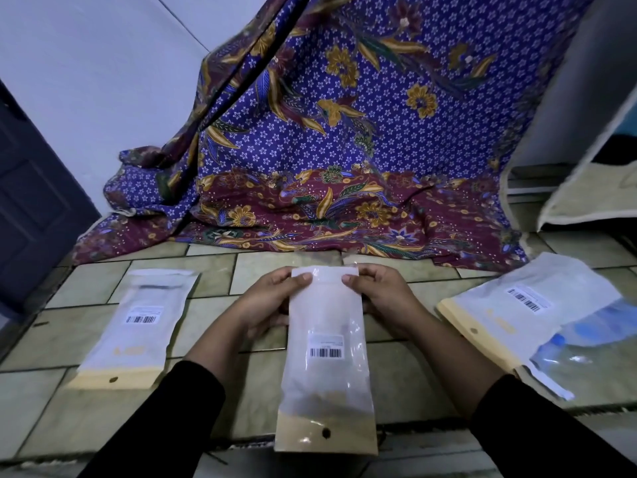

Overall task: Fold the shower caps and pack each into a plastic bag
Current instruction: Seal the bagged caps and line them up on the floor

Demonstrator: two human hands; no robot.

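Observation:
A frosted plastic bag with a barcode label and a tan header strip is held upright in the middle, above the floor. My left hand pinches its top left corner, thumb on the front. My right hand pinches the top right corner the same way. Something pale fills the bag, too cloudy to make out. A second bag of the same kind lies flat on the tiles to the left. On the right lies a small pile of bags, with blue-tinted clear plastic shower caps beside it.
The floor is pale green tile. A purple and maroon batik cloth hangs and spreads across the back. A dark door stands at the left, and a white panel with a cream mat leans at the right.

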